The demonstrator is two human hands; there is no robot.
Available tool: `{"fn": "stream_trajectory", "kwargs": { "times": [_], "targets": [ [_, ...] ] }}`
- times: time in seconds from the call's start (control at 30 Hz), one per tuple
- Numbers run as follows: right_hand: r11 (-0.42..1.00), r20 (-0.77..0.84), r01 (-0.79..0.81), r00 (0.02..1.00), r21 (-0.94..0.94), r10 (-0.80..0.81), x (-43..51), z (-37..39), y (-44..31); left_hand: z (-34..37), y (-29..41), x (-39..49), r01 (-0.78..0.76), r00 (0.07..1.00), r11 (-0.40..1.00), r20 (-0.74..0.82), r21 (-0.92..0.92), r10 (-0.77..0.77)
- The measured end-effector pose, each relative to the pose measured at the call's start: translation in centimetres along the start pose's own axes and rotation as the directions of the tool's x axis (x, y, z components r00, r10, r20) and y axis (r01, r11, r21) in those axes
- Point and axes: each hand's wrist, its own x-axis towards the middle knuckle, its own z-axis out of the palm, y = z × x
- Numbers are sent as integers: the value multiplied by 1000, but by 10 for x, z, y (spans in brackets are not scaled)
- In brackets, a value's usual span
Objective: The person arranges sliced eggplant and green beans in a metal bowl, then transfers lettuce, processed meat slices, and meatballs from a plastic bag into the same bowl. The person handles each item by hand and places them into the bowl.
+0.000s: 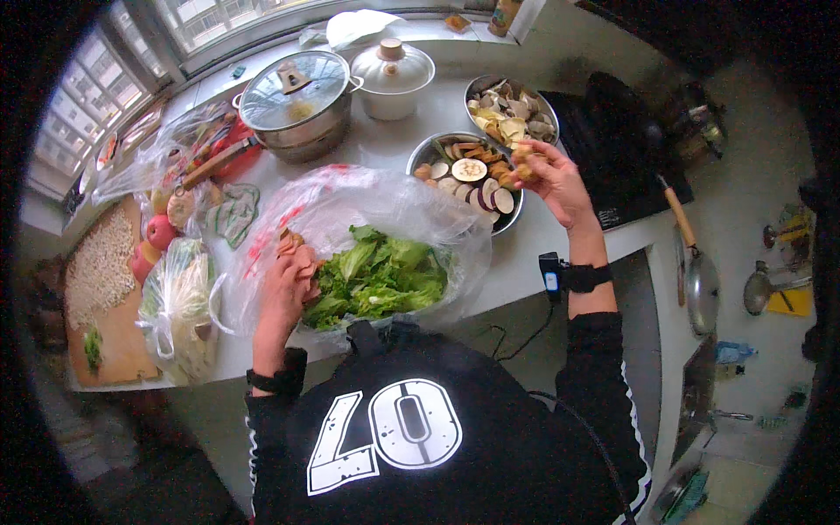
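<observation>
In the head view a plastic bag of leafy green lettuce lies spread before me on the white counter. My left hand is at the bag's left side, its fingers around several pinkish slices beside the lettuce. Raised over the near metal bowl's right rim, my right hand pinches small brownish food pieces between thumb and fingers. That metal bowl holds sliced eggplant and other brown slices. Behind it stands a second metal bowl with torn mushrooms.
A lidded steel pot and a smaller white lidded pot stand at the back. Left are a cutting board with chopped pale food, apples, a bagged vegetable and a knife handle. A black cooktop is right.
</observation>
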Motion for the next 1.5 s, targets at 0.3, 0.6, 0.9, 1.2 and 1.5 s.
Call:
{"fn": "stream_trajectory", "kwargs": {
  "times": [0.3, 0.6, 0.9, 1.2, 1.5],
  "targets": [
    [898, 299, 100, 954, -429, 37, 106, -23, 60, 11, 48, 2, 443, 885, 873, 58, 204, -462],
    [254, 624, 691, 721, -676, -301, 98, 38, 118, -35, 41, -27, 453, 891, 852, -113, 262, -439],
    [737, 572, 504, 796, -450, -195, -68, 97, -35, -58, 48, -63, 218, 909, 946, 303, 240, -286],
    [688, 907, 669, 419, -279, -40, -76, 300, 140, -93, 1, -94, -78, 989, 997, 128, 3, 77],
    [338, 845, 778, 446, -529, 296, -32, 318, 221, -86, -19, -97, 214, 959, 976, 183, 41, -218]
  ]
}}
